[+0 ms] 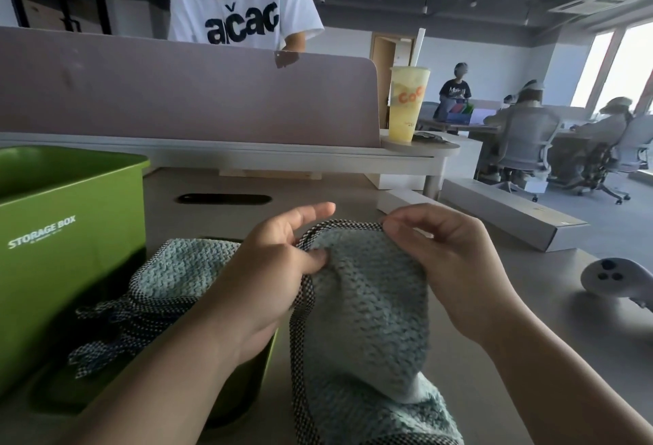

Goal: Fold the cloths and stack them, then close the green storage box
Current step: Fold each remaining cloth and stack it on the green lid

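I hold a light teal waffle cloth (pixel 367 303) with a black-and-white checked border up over the table. My left hand (pixel 272 268) pinches its upper left edge between thumb and fingers. My right hand (pixel 448 254) pinches the upper right corner. The cloth hangs down toward me. More teal cloths (pixel 176 268) lie in a loose heap to the left, on what looks like the green lid (pixel 243 398), which lies flat on the table. The green storage box (pixel 70 232) stands open at the left.
A white controller (pixel 611 278) lies on the table at the right. A long white carton (pixel 494 215) lies beyond my hands. A yellow drink cup (pixel 406 105) stands on the shelf by the grey-pink divider (pixel 176 91), behind which a person stands.
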### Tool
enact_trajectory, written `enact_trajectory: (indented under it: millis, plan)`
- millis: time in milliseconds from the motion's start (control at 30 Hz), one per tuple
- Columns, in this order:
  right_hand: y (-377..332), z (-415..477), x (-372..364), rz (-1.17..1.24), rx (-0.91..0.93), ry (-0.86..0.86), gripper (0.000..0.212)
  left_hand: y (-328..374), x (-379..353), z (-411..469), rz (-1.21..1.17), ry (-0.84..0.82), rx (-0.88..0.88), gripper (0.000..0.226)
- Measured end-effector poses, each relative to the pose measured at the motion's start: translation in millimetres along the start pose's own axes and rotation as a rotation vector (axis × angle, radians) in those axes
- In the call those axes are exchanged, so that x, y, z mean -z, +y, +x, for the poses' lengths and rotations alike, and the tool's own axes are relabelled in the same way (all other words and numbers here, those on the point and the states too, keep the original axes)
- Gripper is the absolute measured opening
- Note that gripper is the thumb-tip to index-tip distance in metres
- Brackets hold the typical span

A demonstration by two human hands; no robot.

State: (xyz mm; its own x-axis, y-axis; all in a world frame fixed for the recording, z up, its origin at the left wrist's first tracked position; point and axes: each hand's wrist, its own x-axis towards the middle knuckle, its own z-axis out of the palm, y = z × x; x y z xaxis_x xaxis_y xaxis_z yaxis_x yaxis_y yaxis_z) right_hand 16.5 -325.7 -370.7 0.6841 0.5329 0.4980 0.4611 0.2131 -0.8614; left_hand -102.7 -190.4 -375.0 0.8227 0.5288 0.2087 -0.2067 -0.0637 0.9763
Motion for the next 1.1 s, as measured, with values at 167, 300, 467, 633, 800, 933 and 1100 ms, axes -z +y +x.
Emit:
enact_trajectory:
  millis: [167, 300, 467, 633, 800, 933, 1100]
  plan:
    - [-1.6, 0.5, 1.0, -0.028, 0.017, 0.028, 0.008, -5.0, -0.1, -0.7, 0.243, 0.257, -0.134, 0.021]
    - [-3.5, -0.3, 0.4, 0.016, -0.015, 0.006, 0.007, -2.9, -1.1, -2.5, 0.327, 0.357, -0.215, 0.019]
    - [-5.9, -1.6, 1.3, 0.088, -0.072, -0.023, 0.015, -4.3, -1.4, -0.1, 0.297, 0.367, -0.221, 0.010]
    - [-9.4, -2.0, 6.5, 0.107, -0.029, -0.111, 0.010, 0.0, -3.0, -3.8, 0.292, 0.304, -0.250, 0.018]
    - [-16.9, -0.7, 13.4, 0.152, 0.057, -0.193, 0.027, 8.7, -4.4, -4.4, 0.239, 0.212, -0.256, 0.010]
    - [-33.0, 4.6, 20.1, 0.118, 0.093, -0.133, 0.020, 24.0, -5.7, 1.1, 0.221, 0.174, -0.250, 0.013]
    - [-69.0, 12.9, 27.8, -0.195, 0.185, -0.071, 0.004, 61.7, -9.4, 1.6, 0.318, 0.176, -0.391, 0.015]
